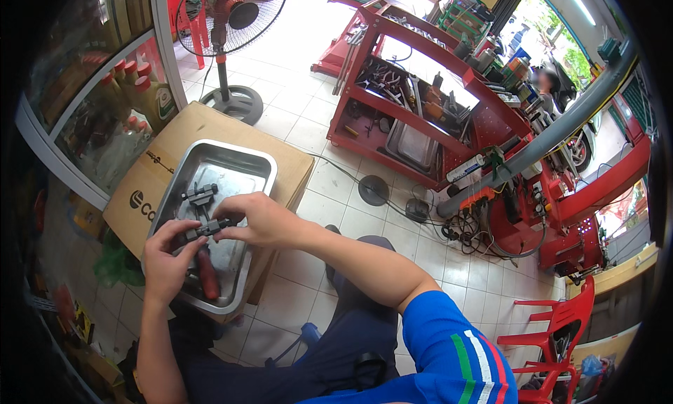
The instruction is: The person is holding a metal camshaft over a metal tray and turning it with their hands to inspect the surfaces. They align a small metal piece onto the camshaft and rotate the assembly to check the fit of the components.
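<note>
My left hand (168,257) and my right hand (256,220) both grip a small dark metal part with hex-shaped sections (208,229), one at each end. They hold it over a metal tray (268,167). Beyond my fingers, a black metal tool with a crosspiece (200,193) lies in the tray. A red handle (207,274), perhaps a screwdriver's, rests near the tray's close end. Its upper end is hidden beneath my hands and the part. My fingers cover some of the part, so its exact kind is unclear.
The tray sits on a cardboard box (144,169). A glass cabinet with bottles (151,99) stands left, a fan (242,106) behind. Farther right is a red tool cart (413,116). Cables (484,225) lie on the tiles near a grey post (540,141). Red chairs (561,327) stand lower right.
</note>
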Demonstrator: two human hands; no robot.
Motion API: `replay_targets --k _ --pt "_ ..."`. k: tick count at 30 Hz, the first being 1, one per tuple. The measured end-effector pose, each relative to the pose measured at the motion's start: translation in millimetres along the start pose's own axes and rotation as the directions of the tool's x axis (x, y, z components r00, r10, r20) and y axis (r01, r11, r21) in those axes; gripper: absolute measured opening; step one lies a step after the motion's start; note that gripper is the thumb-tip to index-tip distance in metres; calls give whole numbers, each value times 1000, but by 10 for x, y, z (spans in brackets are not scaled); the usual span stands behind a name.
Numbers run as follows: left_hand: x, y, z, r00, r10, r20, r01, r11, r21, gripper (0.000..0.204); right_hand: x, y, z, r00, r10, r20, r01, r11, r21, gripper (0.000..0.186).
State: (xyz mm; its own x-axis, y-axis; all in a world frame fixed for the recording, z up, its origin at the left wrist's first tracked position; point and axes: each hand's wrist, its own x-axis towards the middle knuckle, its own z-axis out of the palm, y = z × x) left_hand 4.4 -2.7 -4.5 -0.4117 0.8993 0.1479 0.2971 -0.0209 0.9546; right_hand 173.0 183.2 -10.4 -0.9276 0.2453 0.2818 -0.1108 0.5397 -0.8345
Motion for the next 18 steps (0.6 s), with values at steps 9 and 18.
replay_targets --k 9,18 --pt "5 -12 7 997 -42 -61 22 958 -286 30 -8 -108 -20 990 129 -64 -127 991 39 33" --pt "4 -3 -29 995 -88 -39 72 953 -294 24 13 -146 -26 989 138 -42 -133 986 104 32"
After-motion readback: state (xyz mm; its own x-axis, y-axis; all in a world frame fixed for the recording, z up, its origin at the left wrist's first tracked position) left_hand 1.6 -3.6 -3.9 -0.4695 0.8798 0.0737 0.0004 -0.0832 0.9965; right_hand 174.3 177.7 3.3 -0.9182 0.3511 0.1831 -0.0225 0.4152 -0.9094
